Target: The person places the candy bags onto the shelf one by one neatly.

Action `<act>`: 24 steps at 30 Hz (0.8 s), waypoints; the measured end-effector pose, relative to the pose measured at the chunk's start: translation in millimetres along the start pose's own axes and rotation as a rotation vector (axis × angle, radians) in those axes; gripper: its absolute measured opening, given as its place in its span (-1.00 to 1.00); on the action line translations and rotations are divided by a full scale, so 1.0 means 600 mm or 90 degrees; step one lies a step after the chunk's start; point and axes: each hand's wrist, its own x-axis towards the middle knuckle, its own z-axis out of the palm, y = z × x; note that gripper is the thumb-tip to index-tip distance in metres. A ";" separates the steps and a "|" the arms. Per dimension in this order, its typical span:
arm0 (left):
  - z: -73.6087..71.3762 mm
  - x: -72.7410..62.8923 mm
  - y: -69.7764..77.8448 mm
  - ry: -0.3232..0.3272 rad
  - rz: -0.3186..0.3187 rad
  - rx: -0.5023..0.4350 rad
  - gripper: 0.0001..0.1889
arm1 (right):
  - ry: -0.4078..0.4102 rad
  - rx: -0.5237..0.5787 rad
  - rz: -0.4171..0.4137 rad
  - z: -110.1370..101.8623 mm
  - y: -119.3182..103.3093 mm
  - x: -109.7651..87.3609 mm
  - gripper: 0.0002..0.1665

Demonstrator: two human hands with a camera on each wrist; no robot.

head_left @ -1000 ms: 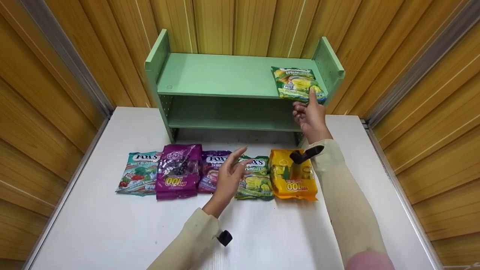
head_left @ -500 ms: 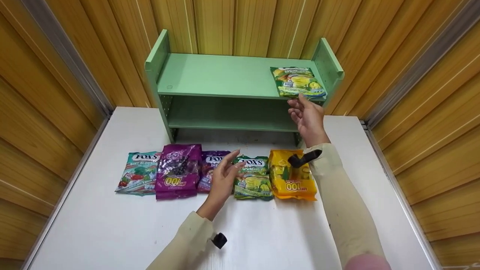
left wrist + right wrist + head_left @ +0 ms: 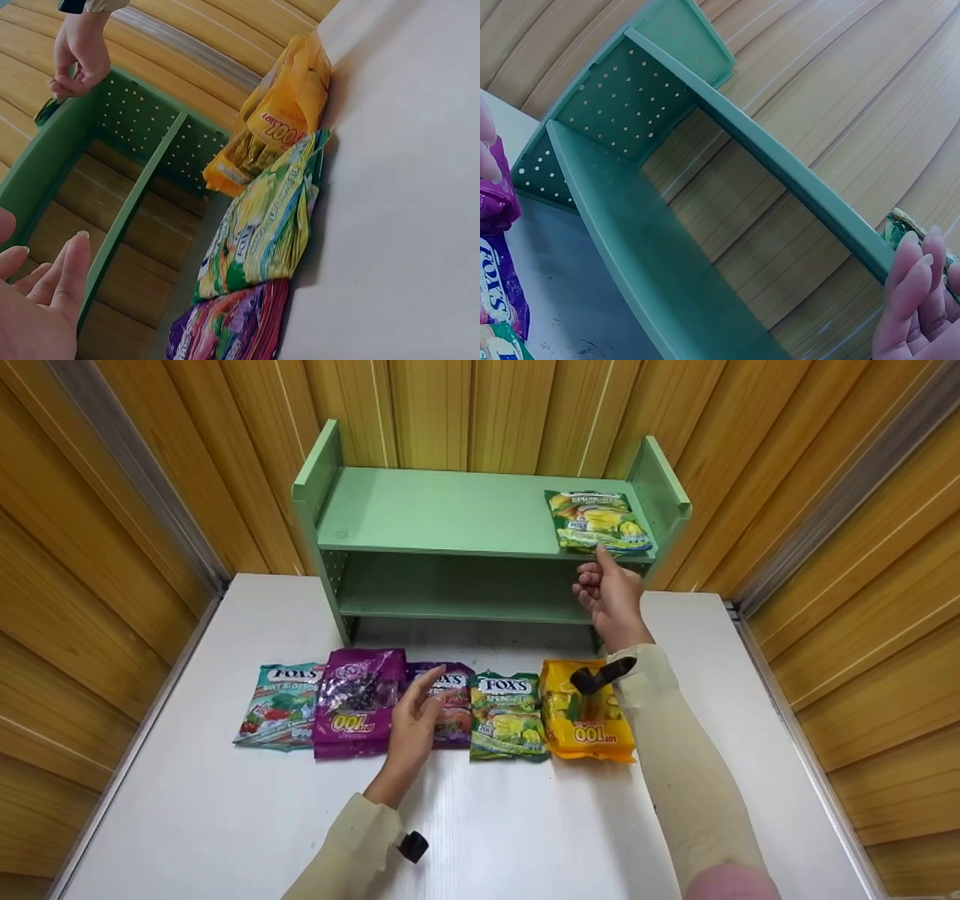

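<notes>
A green Fox's candy bag (image 3: 600, 521) lies on the right end of the green shelf's top board (image 3: 442, 506). My right hand (image 3: 611, 596) is at its front edge, the thumb on the bag and the fingers curled below; it pinches that edge. In the right wrist view only a strip of the bag (image 3: 894, 231) shows behind the fingers. My left hand (image 3: 411, 724) holds nothing, its fingers loosely extended. It hovers over the purple Fox's bag (image 3: 454, 720) and partly hides it, beside the large purple 100-count bag (image 3: 358, 705).
More candy bags lie in the row on the white table (image 3: 487, 825): a teal Fox's bag (image 3: 281, 705) at left, a second green Fox's bag (image 3: 508, 716) and a yellow bag (image 3: 581, 720) at right. Wooden panel walls (image 3: 502, 416) surround the table.
My right thumb has drawn back from the bag's face to its front edge. The bag stays nearly in place on the shelf. My left hand has moved left, uncovering the second green bag.
</notes>
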 end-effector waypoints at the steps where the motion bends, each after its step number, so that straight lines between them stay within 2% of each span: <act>1: -0.004 0.000 0.000 0.006 0.001 0.002 -0.55 | 0.003 -0.007 0.001 0.000 0.000 0.001 -0.48; 8: -0.028 -0.003 0.004 0.046 -0.003 0.016 -0.57 | 0.020 -0.017 -0.005 0.001 0.002 0.009 -0.44; 19: -0.060 -0.004 0.005 0.066 -0.003 0.021 -0.57 | 0.029 -0.011 0.000 0.004 0.004 0.018 -0.43; 24: -0.080 -0.005 0.005 0.087 -0.022 0.024 -0.57 | 0.031 -0.019 0.002 0.004 0.005 0.021 -0.43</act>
